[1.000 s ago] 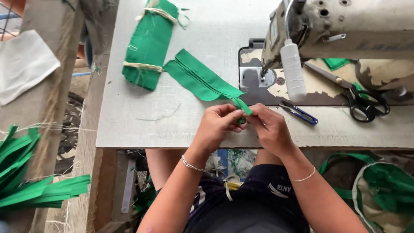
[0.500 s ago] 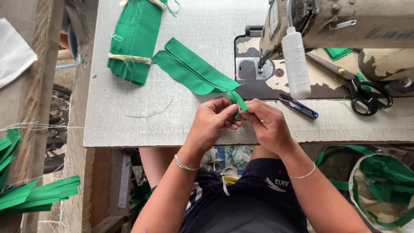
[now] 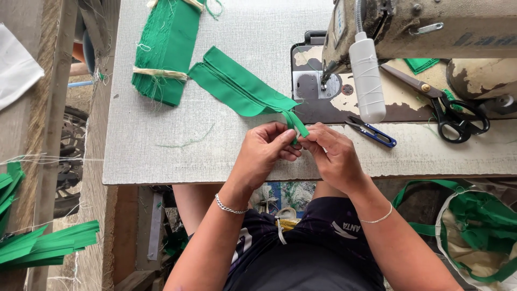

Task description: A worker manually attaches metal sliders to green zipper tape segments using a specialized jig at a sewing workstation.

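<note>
The near end of the green fabric strip (image 3: 245, 89) is pinched by both hands (image 3: 266, 151) (image 3: 334, 156), folded for alignment, over the worktop (image 3: 161, 156).

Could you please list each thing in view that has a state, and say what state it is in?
Green fabric strip: lying flat on the table, near end pinched by both hands.
Left hand: closed on the strip's end.
Right hand: closed on the strip's end.
Bundle of green strips: stacked, tied with pale string.
Black scissors: lying shut.
Blue thread snips: lying untouched.
Sewing machine: nothing under the needle.
</note>
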